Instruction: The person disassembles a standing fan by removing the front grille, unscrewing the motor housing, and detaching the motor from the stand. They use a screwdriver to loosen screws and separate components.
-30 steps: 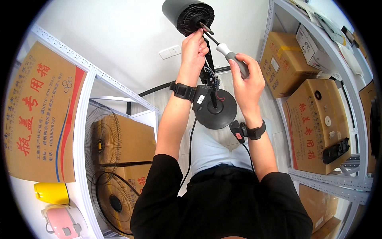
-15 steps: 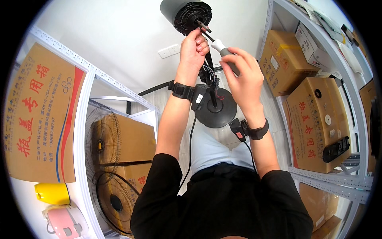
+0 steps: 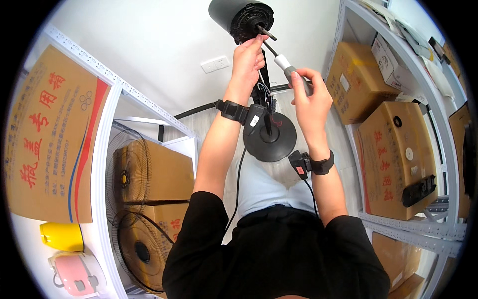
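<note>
A dark grey fan motor housing (image 3: 230,19) hangs at the top, its round face turned toward me and a metal shaft (image 3: 267,33) sticking out of it. My left hand (image 3: 247,61) is closed, fingertips pinched just below that shaft; what they hold, if anything, is hidden. My right hand (image 3: 312,97) grips a screwdriver (image 3: 288,67) by its grey and white handle. The blade slants up and left toward my left fingertips, and its tip cannot be made out. Below the motor stands the fan's black pole with exposed wires (image 3: 263,92), on a round black base (image 3: 270,142).
Wire fan guards (image 3: 130,177) lean against cartons on the left shelf (image 3: 107,124). To the right, a carton (image 3: 386,164) carries a black ring (image 3: 397,121), a white disc (image 3: 409,153) and a black plastic part (image 3: 419,191). Cables run from both wrist devices.
The motor housing appears slightly farther right, and my left hand has shifted with it. My right hand and the screwdriver are a little lower and to the right; the view has also shifted slightly.
</note>
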Available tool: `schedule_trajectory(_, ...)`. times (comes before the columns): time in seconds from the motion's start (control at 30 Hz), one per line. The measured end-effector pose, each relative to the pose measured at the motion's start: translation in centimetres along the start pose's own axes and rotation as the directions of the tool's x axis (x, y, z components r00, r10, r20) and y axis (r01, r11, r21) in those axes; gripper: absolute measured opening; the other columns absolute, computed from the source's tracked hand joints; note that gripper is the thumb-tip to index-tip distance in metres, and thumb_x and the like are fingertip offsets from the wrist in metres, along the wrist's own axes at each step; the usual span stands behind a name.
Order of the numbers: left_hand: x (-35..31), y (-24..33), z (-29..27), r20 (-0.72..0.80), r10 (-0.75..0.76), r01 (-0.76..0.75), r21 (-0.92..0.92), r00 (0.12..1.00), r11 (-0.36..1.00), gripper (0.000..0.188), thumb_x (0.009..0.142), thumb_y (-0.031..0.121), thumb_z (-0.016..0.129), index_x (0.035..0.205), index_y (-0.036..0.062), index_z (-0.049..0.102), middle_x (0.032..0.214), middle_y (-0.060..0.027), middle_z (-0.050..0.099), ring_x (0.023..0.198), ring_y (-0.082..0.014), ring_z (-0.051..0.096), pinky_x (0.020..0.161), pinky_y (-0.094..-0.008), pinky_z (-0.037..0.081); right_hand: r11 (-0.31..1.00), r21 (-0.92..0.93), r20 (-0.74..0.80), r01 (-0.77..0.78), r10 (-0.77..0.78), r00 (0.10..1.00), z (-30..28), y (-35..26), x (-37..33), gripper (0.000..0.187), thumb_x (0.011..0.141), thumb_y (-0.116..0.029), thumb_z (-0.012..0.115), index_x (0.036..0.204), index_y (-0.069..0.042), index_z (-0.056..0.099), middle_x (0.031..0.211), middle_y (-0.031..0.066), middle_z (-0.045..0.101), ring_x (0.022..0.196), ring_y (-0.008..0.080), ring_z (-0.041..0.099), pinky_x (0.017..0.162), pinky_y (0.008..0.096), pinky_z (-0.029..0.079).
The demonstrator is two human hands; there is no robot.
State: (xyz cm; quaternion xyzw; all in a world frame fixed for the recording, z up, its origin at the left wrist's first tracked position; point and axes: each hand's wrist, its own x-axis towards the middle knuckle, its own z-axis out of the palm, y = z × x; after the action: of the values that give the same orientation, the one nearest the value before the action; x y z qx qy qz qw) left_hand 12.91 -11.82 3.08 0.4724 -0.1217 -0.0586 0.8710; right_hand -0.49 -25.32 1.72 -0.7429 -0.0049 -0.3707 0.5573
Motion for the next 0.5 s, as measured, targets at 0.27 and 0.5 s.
schedule_trajectory(0.27, 0.8, -0.2, -0.9, -0.043, 0.052, -0.048, 0.098, 0.998, 0.994, 0.023, 0.096, 0.023, 0.069, 0.104, 0.0014, 0.072, 0.062, 0.0126, 0.04, 0.045, 0.0003, 0.026, 0.041, -0.0207, 0.018, 0.909, 0.34, 0.085, -0.243, 0.228, 0.97, 0.2, 0.2, 0.1, 0.021, 0.099, -0.019, 0.063, 0.105, 0.002, 0.063, 0.097, 0.0103, 0.07, 0.078, 0.0149, 0.072, 0.05, 0.0255, 0.055)
schedule_trajectory(0.5, 0.9, -0.3, -1.3, -0.008, 0.059, -0.058, 0.059, 0.998, 0.997, 0.024, 0.098, 0.024, 0.066, 0.106, 0.0009, 0.071, 0.063, 0.0122, 0.042, 0.045, 0.0003, 0.026, 0.041, -0.0205, 0.018, 0.989, 0.141, 0.085, -0.048, 0.036, 0.996, 0.3, 0.7, -0.1, 0.024, 0.099, -0.02, 0.064, 0.108, 0.001, 0.062, 0.102, 0.0114, 0.067, 0.081, 0.0178, 0.072, 0.056, 0.0257, 0.057)
